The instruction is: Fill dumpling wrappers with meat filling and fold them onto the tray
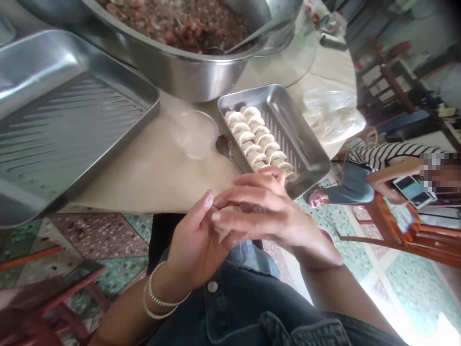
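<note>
Held between both hands in front of my body is a dumpling [224, 229], mostly covered by fingers, with pale dough and a bit of filling showing. My left hand [196, 245] cups it from below, thumb raised at its side. Over the top comes my right hand [264, 206], its fingers closed on the dough. Just beyond my right hand, a small metal tray [308, 149] carries two rows of finished dumplings [259, 137]. A spoon [225, 145] lies beside that tray, near a clear round dish [198, 132].
A large steel bowl [201, 79] of meat filling [173, 24] stands at the back. At the left is a big ridged metal tray [72, 125]. A plastic bag [331, 115] rests at the table's right edge. A seated person [382, 168] holds a tablet at right.
</note>
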Available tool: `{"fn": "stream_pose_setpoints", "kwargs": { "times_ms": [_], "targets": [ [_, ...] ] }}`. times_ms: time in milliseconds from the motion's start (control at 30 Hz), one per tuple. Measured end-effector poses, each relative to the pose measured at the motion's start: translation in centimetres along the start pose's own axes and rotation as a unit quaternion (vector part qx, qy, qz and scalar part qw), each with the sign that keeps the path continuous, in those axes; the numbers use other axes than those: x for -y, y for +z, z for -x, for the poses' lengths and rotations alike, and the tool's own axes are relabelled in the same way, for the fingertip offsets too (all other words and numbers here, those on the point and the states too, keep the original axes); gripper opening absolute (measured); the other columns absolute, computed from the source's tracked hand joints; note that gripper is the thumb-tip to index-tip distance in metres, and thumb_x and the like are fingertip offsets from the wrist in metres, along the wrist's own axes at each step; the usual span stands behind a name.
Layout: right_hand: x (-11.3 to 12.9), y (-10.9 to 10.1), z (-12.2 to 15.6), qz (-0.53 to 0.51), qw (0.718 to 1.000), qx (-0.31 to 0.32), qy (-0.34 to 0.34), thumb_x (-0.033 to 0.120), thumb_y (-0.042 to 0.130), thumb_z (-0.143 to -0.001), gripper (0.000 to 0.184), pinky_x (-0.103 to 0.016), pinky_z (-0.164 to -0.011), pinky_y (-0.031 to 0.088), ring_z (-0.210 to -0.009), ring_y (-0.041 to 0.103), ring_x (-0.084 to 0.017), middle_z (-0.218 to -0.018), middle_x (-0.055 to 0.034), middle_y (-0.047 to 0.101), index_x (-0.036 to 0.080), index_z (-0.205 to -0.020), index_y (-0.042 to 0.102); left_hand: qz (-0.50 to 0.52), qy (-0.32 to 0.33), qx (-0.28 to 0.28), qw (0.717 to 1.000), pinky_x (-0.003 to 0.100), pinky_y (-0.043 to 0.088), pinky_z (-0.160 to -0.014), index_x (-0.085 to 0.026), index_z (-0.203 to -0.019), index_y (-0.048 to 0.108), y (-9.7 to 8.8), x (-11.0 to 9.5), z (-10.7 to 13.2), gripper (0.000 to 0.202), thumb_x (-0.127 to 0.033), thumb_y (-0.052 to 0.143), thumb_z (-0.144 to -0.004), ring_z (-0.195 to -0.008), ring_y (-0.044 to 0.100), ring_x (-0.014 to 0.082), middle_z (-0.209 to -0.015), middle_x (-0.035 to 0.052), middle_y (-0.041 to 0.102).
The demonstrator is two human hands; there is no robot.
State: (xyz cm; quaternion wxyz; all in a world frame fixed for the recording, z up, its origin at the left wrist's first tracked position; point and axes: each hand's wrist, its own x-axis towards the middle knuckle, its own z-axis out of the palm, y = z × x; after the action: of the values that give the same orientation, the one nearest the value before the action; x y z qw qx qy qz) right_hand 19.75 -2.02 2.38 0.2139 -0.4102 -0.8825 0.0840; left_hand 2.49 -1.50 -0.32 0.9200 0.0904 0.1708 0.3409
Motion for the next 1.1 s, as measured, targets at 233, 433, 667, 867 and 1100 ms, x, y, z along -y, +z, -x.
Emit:
{"fn": "stream_pose_setpoints", "kwargs": {
  "times_ms": [233, 433, 667, 867, 1100],
  "targets": [
    [-3.3, -3.4, 4.2, 0.032, 0.983, -0.165, 0.075, 0.027, 0.072, -0.080, 0.031, -0.039, -0.087, 0.040, -0.099, 0.058, -0.016, -0.102, 0.0055, 0.063, 0.040, -0.108, 0.066, -0.083, 0.041, -0.034, 0.995, 0.037, 0.045, -0.109, -0.019, -0.121, 0.062, 1.8, 0.0, -0.9, 0.050, -0.049, 0.031, -0.095, -0.133, 0.048, 0.0234, -0.132, 0.0102, 0.060],
    [-9.1, -8.0, 8.0, -0.002, 0.987, -0.004, 0.159, 0.027, 0.065, -0.086, 0.014, -0.034, -0.074, 0.043, -0.080, 0.060, -0.013, -0.084, 0.0017, 0.066, 0.031, -0.098, 0.071, -0.162, 0.187, -0.126, 0.961, 0.039, 0.046, -0.108, -0.015, -0.122, 0.062, 1.0, -2.1, -0.7, 0.047, -0.046, 0.040, -0.093, -0.135, 0.045, 0.0277, -0.134, 0.0141, 0.058],
    [-12.0, -6.2, 6.4, -0.136, 0.974, 0.131, 0.124, 0.033, 0.059, -0.091, 0.019, -0.028, -0.068, 0.048, -0.074, 0.064, -0.011, -0.081, -0.0022, 0.071, 0.021, -0.089, 0.073, -0.171, 0.208, -0.189, 0.944, 0.033, 0.057, -0.093, -0.013, -0.116, 0.064, 1.8, -2.1, -0.7, 0.042, -0.043, 0.046, -0.092, -0.121, 0.059, 0.0254, -0.124, 0.0125, 0.066],
    [-11.8, -5.7, 6.8, -0.101, 0.980, 0.083, 0.149, 0.032, 0.060, -0.090, 0.016, -0.033, -0.076, 0.046, -0.081, 0.064, -0.013, -0.086, -0.0021, 0.072, 0.024, -0.094, 0.073, -0.170, 0.225, -0.202, 0.938, 0.033, 0.059, -0.089, -0.014, -0.109, 0.068, 1.7, -2.1, -0.8, 0.038, -0.040, 0.046, -0.091, -0.118, 0.061, 0.0257, -0.119, 0.0121, 0.068],
    [-11.3, -7.6, 6.1, -0.091, 0.976, 0.046, 0.193, 0.039, 0.066, -0.084, 0.018, -0.031, -0.070, 0.050, -0.079, 0.065, -0.015, -0.088, -0.0031, 0.071, 0.025, -0.092, 0.073, -0.163, 0.223, -0.206, 0.939, 0.034, 0.060, -0.087, -0.015, -0.106, 0.069, 1.2, -2.3, -0.9, 0.037, -0.039, 0.046, -0.090, -0.113, 0.064, 0.0255, -0.116, 0.0124, 0.069]
  ]
}}
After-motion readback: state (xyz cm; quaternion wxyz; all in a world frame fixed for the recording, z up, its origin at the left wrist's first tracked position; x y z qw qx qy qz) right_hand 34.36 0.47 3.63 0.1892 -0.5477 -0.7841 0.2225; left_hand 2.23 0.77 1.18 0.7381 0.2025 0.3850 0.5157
